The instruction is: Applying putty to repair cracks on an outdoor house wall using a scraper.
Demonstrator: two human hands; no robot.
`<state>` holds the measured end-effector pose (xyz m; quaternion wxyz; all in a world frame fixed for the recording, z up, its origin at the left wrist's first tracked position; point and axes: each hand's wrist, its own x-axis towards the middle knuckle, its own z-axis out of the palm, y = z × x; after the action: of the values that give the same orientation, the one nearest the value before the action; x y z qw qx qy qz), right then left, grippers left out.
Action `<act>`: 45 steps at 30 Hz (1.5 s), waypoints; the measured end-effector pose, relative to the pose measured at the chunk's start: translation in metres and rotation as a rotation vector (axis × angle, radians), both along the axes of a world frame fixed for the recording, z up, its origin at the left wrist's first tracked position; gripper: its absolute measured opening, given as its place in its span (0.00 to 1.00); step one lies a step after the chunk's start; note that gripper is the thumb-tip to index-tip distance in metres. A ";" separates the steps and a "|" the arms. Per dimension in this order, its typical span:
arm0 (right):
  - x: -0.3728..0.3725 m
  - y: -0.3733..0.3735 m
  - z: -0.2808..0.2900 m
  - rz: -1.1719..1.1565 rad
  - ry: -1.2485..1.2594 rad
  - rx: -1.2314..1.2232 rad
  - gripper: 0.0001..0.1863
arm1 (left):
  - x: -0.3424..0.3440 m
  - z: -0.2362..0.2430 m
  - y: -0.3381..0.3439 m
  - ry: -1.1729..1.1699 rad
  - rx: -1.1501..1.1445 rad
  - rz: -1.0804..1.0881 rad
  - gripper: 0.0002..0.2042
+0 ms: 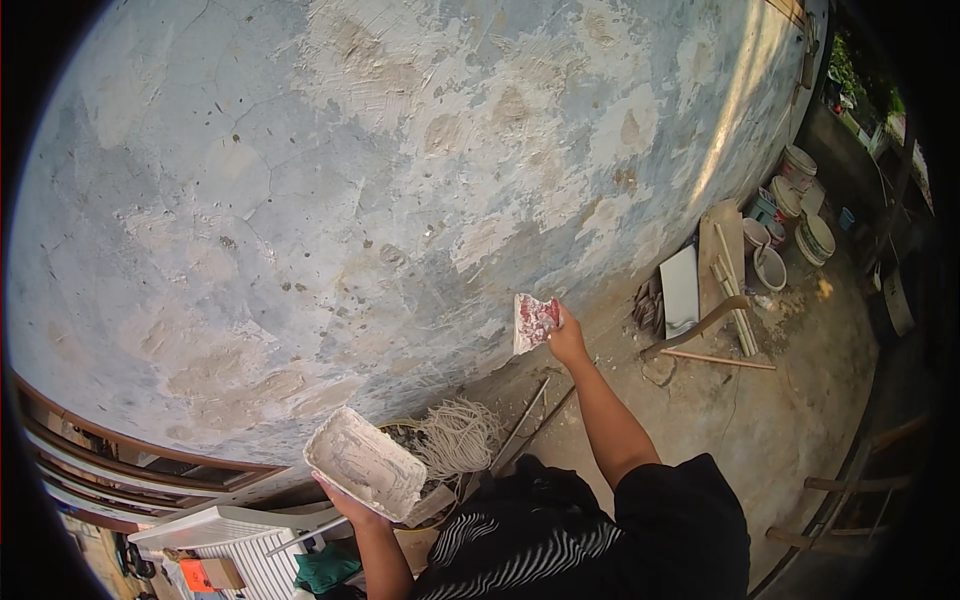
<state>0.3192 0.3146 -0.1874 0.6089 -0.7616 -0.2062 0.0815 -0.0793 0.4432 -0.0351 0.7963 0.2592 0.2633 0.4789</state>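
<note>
A pale blue wall (290, 190) with cracks and rough whitish plaster patches fills most of the head view. My left hand (345, 500) grips a rectangular plaster tray (372, 462) from its near edge; whitish plaster coats the inside. With my arm stretched forward, my right hand (568, 338) is closed round a red putty spreader (536, 322) smeared with white plaster. The spreader is close to the lower part of the wall; whether it touches cannot be made out.
Below the wall, right of the tray, lies a coil of pale rope (462, 436). Boards (679, 292) and sticks lean farther right, before several buckets (815, 240). A wooden-framed opening (150, 455) is at lower left, above a white ribbed panel (235, 540).
</note>
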 end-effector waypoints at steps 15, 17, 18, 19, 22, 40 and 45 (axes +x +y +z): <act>-0.010 0.012 -0.023 -0.025 -0.124 -0.032 0.20 | 0.013 0.003 -0.008 -0.016 -0.038 0.037 0.29; -0.004 0.007 -0.025 -0.017 0.158 0.141 0.27 | 0.011 0.002 -0.008 -0.017 -0.021 0.050 0.29; -0.002 0.010 -0.024 -0.015 0.155 0.139 0.27 | 0.010 0.005 -0.010 -0.038 -0.012 0.007 0.30; -0.001 0.015 -0.023 -0.033 0.172 0.181 0.27 | 0.010 0.006 -0.010 -0.059 -0.003 -0.036 0.30; -0.003 0.017 -0.017 -0.034 0.206 0.178 0.25 | 0.006 0.004 -0.012 -0.047 -0.033 -0.004 0.30; -0.011 0.036 -0.010 -0.130 1.089 0.604 0.14 | 0.033 0.014 -0.025 -0.051 -0.126 -0.051 0.29; -0.028 0.051 -0.011 -0.124 1.152 0.551 0.10 | 0.027 0.019 -0.029 -0.070 -0.045 -0.067 0.29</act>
<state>0.2908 0.3658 -0.1986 0.7990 -0.4219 0.1851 0.3865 -0.0524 0.4146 -0.0156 0.8263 0.2332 0.2371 0.4545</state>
